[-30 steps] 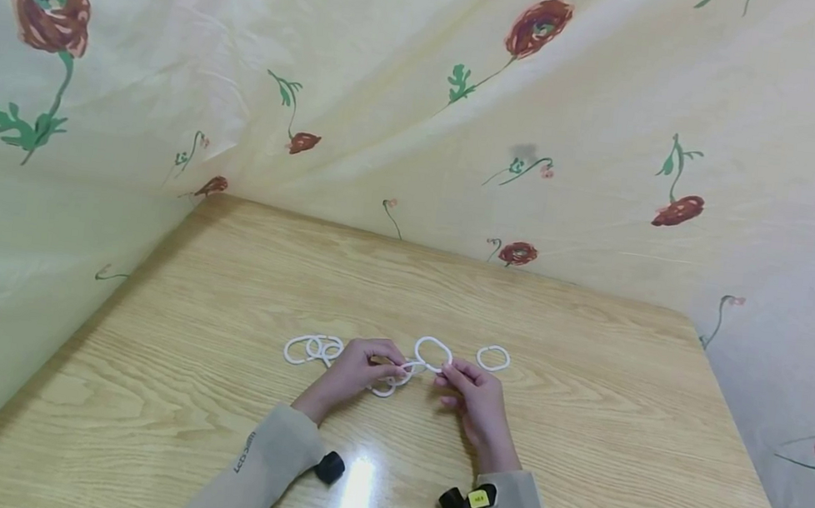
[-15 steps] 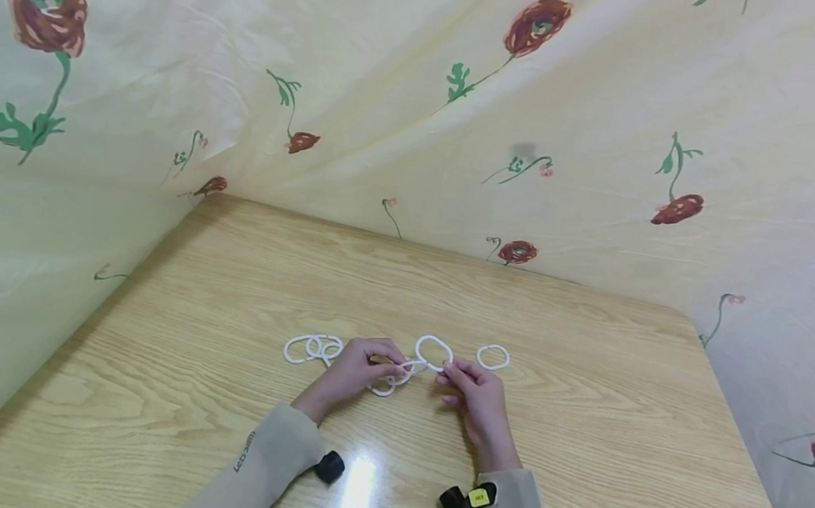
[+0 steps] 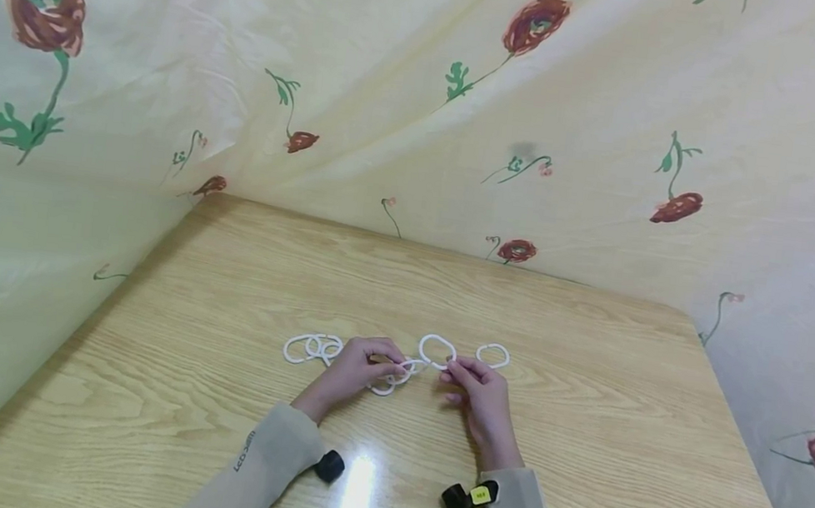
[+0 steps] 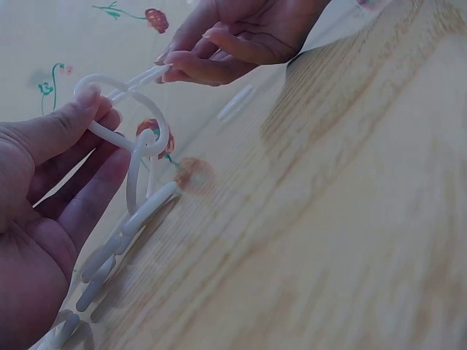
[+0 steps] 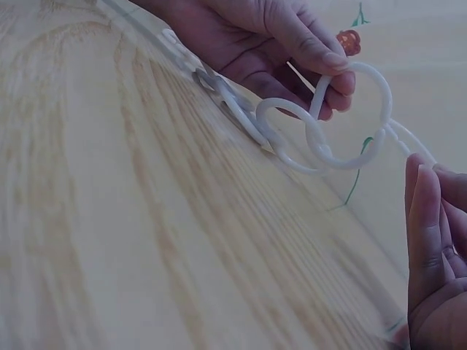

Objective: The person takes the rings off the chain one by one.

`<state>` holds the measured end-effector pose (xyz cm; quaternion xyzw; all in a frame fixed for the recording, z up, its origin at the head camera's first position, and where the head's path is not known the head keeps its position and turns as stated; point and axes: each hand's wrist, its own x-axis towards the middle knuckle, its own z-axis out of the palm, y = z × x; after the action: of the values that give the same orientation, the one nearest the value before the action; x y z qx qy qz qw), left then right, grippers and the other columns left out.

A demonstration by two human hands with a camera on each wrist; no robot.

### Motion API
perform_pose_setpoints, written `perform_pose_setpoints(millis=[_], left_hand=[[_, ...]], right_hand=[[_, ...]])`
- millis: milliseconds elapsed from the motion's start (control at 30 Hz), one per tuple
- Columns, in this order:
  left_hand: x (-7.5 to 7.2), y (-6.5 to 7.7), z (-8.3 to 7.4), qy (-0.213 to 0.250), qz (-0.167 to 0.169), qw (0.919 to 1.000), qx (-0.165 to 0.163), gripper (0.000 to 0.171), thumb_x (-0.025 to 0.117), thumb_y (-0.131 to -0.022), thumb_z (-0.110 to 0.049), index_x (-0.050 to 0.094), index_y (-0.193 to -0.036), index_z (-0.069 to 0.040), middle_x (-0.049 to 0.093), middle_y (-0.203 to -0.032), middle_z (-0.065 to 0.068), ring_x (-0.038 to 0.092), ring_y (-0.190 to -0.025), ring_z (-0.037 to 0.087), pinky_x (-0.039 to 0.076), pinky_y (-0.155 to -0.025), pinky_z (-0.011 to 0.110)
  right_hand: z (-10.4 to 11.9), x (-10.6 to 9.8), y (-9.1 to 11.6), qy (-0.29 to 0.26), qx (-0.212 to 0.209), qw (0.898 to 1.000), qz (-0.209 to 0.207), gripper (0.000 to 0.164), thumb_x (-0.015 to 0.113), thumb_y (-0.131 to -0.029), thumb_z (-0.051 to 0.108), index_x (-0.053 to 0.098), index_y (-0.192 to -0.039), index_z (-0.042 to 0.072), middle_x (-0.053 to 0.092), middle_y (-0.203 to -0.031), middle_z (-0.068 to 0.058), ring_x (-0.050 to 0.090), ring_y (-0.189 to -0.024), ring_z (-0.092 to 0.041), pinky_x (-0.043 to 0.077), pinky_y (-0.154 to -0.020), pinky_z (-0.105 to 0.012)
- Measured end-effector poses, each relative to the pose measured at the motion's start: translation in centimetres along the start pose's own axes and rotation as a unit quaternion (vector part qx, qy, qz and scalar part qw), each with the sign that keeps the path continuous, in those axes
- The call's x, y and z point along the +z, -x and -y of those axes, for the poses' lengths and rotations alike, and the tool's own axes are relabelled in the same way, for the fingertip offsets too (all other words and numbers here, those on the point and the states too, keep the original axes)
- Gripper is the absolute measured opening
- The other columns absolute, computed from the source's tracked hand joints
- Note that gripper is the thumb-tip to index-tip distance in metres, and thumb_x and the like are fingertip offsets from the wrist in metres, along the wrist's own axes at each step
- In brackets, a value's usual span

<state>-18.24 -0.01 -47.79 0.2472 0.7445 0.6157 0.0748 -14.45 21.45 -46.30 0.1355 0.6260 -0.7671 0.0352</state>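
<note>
My left hand (image 3: pixel 368 361) pinches a white plastic ring (image 5: pixel 388 98) between thumb and fingers. That ring is looped to another white ring (image 4: pixel 132 182), from which a chain runs down to the table. With thumb and fingertips, my right hand (image 3: pixel 485 401) pinches a second white oval ring (image 3: pixel 436 337), raised over the table. Seen edge-on in the left wrist view, its far end crosses the rim of the left-held ring. More chained rings (image 3: pixel 286 349) lie on the wood left of my left hand, and the hand hides part of the chain.
A loose white ring (image 3: pixel 494 346) lies on the wooden table (image 3: pixel 582 442) just beyond my right hand. Flower-patterned cloth (image 3: pixel 368 73) rises behind the table and along its sides. Both wrists carry a black camera (image 3: pixel 456 501) under grey sleeves.
My right hand has shifted slightly to the right with its ring. The left hand and the chain on the table have stayed in place.
</note>
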Motion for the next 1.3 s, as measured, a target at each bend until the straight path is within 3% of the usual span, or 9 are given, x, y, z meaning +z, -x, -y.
perform_pose_setpoints(millis=[667, 1300], left_hand=[[-0.1, -0.1, 0.0, 0.008, 0.005, 0.9998, -0.018, 0.014, 0.073, -0.085, -0.012, 0.075, -0.094, -0.003, 0.071, -0.099, 0.013, 0.061, -0.089, 0.004, 0.051, -0.079, 0.017], [0.0, 0.1, -0.3, 0.004, 0.006, 0.9997, -0.024, 0.012, 0.072, -0.085, -0.012, 0.075, -0.094, -0.003, 0.071, -0.099, 0.013, 0.061, -0.089, 0.004, 0.051, -0.080, 0.017]], right_hand=[[0.5, -0.9, -0.4, -0.007, -0.004, 1.000, -0.026, 0.017, 0.063, -0.091, 0.001, 0.069, -0.084, 0.015, 0.073, -0.078, 0.008, 0.067, -0.067, -0.005, 0.054, -0.052, -0.017], [0.8, -3.0, -0.9, -0.029, -0.036, 0.997, -0.055, 0.031, 0.060, -0.094, 0.002, 0.073, -0.077, 0.024, 0.073, -0.081, 0.010, 0.061, -0.068, -0.002, 0.054, -0.052, -0.017]])
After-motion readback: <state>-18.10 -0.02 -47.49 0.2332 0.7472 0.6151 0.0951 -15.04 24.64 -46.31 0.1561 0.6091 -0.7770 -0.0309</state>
